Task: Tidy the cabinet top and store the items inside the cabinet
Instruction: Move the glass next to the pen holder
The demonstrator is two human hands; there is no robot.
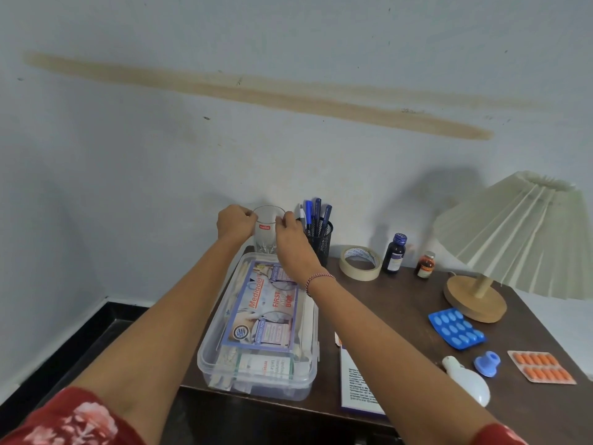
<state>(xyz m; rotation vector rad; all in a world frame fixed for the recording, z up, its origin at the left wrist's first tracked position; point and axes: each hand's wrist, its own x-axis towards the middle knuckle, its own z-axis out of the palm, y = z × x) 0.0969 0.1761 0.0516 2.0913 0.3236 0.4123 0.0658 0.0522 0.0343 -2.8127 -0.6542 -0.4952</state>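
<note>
Clutter covers the dark wooden cabinet top (401, 303), which stands against a pale wall. At its back edge a clear drinking glass (268, 220) with a small red sticker stands upright, held between both hands: the left hand (236, 224) curls its fingers round the glass's left side near the rim, and the right hand (290, 239), with a red-and-white thread band at the wrist, pinches the right side near the rim. Whether the cut base rests on the top or is just off it cannot be told. Directly in front of the glass lies a clear plastic first aid box (260, 332), lid on, with a printed card inside. Just right of the glass is a black mesh pen holder (322, 240) full of blue pens, the right hand touching or nearly touching it. Further right along the back come a roll of masking tape (360, 264), a dark syrup bottle (396, 254) with a blue cap, and a small orange-labelled bottle (425, 265). A table lamp (475, 298) with a pleated cream shade, tilted, stands on a round wooden base at the right. Nearer the front lie a blue blister pack (457, 327), an orange blister pack (542, 367), a small blue plastic piece (487, 363), a white light bulb (470, 382) and a printed white leaflet (357, 383) partly under the right forearm.
</note>
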